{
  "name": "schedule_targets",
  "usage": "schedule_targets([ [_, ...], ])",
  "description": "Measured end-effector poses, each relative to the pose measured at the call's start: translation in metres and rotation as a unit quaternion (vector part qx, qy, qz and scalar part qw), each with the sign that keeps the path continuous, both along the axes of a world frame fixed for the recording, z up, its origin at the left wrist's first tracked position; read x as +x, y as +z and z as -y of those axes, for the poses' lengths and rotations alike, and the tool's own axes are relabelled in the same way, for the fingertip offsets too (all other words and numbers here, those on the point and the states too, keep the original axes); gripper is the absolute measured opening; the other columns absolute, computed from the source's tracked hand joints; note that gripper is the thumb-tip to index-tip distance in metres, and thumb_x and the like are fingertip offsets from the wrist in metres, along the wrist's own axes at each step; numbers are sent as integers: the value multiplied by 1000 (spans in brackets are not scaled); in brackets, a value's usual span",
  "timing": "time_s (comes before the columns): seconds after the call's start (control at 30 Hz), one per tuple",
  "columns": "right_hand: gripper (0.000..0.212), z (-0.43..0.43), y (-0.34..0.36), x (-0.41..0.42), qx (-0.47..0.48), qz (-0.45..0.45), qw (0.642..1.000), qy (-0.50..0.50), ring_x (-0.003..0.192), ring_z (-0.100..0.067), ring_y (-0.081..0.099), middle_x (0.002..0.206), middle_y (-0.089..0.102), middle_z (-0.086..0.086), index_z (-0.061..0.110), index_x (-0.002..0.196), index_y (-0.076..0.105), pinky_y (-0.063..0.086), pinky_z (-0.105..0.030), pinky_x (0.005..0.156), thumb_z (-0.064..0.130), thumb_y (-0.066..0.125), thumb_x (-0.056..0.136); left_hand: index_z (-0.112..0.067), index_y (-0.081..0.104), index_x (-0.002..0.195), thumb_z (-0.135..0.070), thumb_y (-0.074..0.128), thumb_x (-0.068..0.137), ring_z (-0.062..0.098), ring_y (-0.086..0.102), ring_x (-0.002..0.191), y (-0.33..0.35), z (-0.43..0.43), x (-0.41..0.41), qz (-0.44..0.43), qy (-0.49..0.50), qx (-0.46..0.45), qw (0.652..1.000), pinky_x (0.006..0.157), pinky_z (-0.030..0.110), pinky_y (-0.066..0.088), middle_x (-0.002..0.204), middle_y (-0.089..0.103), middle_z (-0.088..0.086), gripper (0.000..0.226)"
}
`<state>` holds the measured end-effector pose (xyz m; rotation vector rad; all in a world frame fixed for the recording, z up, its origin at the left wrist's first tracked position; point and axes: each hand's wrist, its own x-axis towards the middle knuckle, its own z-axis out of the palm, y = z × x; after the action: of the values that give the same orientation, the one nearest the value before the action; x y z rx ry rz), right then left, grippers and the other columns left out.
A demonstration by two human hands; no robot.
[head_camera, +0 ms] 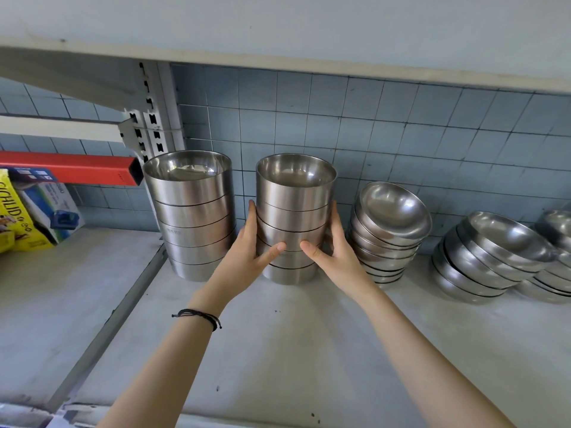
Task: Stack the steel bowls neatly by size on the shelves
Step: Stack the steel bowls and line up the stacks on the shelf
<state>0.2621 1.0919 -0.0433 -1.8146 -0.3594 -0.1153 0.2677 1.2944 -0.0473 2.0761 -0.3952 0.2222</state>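
Thin black cord bracelet (197,318) on left wrist; forearms bare.

At your left, a yellow printed bag (14,220) sits beside a blue-and-white carton (46,202), beneath a red metal bar (68,168).

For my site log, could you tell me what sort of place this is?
Probably a shop or storeroom: slotted shelf uprights, several stacks of steel bowls, packaged goods alongside.

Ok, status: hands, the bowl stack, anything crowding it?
Left hand and right hand clasp the middle bowl stack, one each side. Stack upright on the shelf. Wider bowl stack at its left, leaning shallow bowls at its right, both apart.
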Motion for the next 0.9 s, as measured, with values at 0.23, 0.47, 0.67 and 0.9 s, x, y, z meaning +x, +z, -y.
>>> schedule_targets([
  [0.23, 102, -2, -5, -10, -55, 97, 991, -70, 145, -5, 30, 159, 24, 21, 36, 156, 5, 31, -40, 119, 36, 77, 83, -44, -13, 145, -37, 72, 83, 8, 28, 140, -10, 0, -26, 48, 64, 61, 995, 98, 17, 30, 148, 17, -20, 106],
  [0.47, 103, -13, -12, -13, -69, 113, 988, -76, 147, 5, 15, 157, 13, 24, 39, 150, -4, 20, -33, 123, 29, 75, 86, -41, -15, 143, -28, 74, 83, 6, 25, 140, -13, 12, -31, 75, 85, 66, 991, 94, 7, 26, 157, 19, -5, 108],
  [0.67, 100, -14, -13, -15, -68, 98, 990, -73, 149, 2, 11, 164, 10, 14, 44, 148, -7, 18, -34, 124, 31, 72, 89, -40, -15, 143, -27, 73, 84, 8, 24, 143, -14, 14, -31, 84, 94, 66, 990, 97, 10, 29, 159, 17, -9, 107],
  [0.9, 99, -10, -11, -21, -123, 107, 984, -77, 148, 5, 6, 164, 4, 14, 35, 151, -8, 10, -12, 117, 32, 69, 91, -39, -15, 148, -40, 67, 87, 14, 43, 133, -9, 12, -45, 63, 125, 120, 983, 78, 33, 53, 159, 16, -13, 103],
])
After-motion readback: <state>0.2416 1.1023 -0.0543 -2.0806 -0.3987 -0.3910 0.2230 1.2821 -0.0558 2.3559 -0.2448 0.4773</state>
